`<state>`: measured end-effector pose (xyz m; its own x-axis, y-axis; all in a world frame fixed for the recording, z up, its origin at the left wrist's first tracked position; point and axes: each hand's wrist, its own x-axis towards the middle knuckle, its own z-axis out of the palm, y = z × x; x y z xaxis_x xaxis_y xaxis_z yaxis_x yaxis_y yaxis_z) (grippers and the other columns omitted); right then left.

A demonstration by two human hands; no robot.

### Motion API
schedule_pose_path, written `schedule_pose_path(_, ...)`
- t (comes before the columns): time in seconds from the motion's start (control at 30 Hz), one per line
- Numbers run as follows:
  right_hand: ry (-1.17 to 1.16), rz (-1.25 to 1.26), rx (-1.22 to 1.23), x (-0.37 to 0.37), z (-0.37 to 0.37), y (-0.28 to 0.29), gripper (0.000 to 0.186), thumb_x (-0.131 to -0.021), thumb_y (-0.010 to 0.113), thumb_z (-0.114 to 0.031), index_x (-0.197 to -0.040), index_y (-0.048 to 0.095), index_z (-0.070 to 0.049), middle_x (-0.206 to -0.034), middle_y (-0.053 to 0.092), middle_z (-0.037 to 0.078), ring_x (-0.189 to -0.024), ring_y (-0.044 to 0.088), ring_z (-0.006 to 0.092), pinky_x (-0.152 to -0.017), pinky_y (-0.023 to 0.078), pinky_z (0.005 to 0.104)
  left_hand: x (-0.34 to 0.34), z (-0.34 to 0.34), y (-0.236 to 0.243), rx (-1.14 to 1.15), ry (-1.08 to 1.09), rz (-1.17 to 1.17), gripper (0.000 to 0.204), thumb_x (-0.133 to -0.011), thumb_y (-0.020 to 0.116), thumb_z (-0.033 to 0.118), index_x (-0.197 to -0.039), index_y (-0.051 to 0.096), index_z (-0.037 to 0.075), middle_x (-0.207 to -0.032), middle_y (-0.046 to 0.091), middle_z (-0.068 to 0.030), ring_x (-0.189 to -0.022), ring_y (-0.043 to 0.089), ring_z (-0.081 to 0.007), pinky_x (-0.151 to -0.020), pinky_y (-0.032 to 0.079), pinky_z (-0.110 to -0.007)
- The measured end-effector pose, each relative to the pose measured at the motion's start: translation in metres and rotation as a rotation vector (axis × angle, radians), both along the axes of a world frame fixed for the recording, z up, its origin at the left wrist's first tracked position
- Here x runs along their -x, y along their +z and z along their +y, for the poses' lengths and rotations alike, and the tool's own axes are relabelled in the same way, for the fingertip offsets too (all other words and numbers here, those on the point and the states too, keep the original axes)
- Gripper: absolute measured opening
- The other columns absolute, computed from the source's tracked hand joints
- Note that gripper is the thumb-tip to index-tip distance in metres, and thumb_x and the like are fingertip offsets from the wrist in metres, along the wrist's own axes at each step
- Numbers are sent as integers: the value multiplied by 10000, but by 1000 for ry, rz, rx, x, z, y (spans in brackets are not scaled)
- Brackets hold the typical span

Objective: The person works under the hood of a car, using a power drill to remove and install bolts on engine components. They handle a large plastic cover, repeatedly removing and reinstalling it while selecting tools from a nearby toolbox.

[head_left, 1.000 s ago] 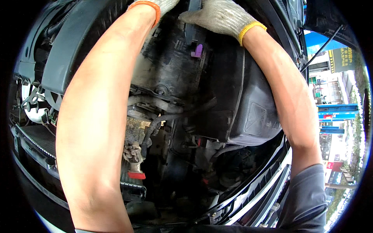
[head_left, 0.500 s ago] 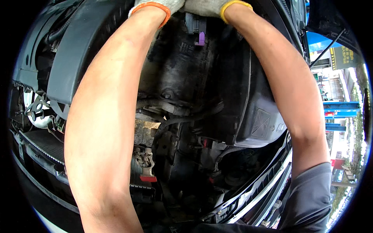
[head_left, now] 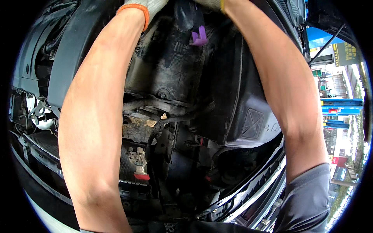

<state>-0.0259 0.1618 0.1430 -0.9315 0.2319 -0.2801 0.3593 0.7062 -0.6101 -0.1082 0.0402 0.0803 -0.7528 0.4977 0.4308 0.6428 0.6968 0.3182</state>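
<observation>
At the top edge of the view, my left hand (head_left: 152,5) wears a pale knit glove with an orange cuff. My right hand (head_left: 210,3) is in a similar glove with a yellow cuff. Both are cut off by the picture's edge, so their fingers and anything in them are hidden. Between the two gloves a dark plug-like connector (head_left: 188,17) shows, with a U-shaped purple clip (head_left: 199,36) at its lower end. Below lies a dusty, dark ribbed casing (head_left: 165,73). Whether either hand touches the connector cannot be seen.
A black plastic box (head_left: 248,120) sits by my right forearm. Corrugated hoses (head_left: 155,104) cross under the casing. Left of my left arm rises a large dark cover (head_left: 74,58). A metal bracket with a red tab (head_left: 141,176) stands low down. Blue posts (head_left: 340,112) appear outside the bay.
Both hands have shifted up, further out of the picture, and my left forearm has moved left. The dark connector and purple clip look larger, and the clip now shows its U shape.
</observation>
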Motion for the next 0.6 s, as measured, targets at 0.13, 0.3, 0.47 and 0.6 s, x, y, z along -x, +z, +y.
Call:
schedule_pose_path(0.13,177,42,-768,-8,6,-13,501,-976,451,-374,-1212,730,-32,-1293,664,272,-1247,632,380,-1083,477,445,-15,8,1,-361,22,-139,490,-1027,437,444,-1170,698,54,-1070,697,-299,-1076,632,-501,-909,508,-550)
schedule_pose_path(0.3,331,-115,-721,-2,15,-22,662,-925,545,-465,-1350,618,38,-1301,658,295,-1228,639,409,-1063,487,433,-34,8,6,-444,80,-286,540,-1037,423,501,-1236,681,71,-1159,675,-311,-1149,600,-498,-956,492,-534)
schedule_pose_path(0.47,273,-19,-558,-25,0,-2,963,-915,595,-451,-1444,213,257,-1212,641,405,-1188,649,444,-1051,489,462,-50,-9,-3,-561,-21,-521,730,-1007,467,634,-1372,601,16,-1262,650,-321,-1228,593,-462,-1032,465,-469)
schedule_pose_path(0.6,72,34,-680,-25,22,-10,863,-925,611,-429,-1435,321,203,-1212,646,393,-1185,644,468,-1060,486,483,-77,-10,7,-688,-257,-753,820,-1024,438,651,-1506,472,-12,-1405,597,-279,-1350,543,-376,-1111,417,-398)
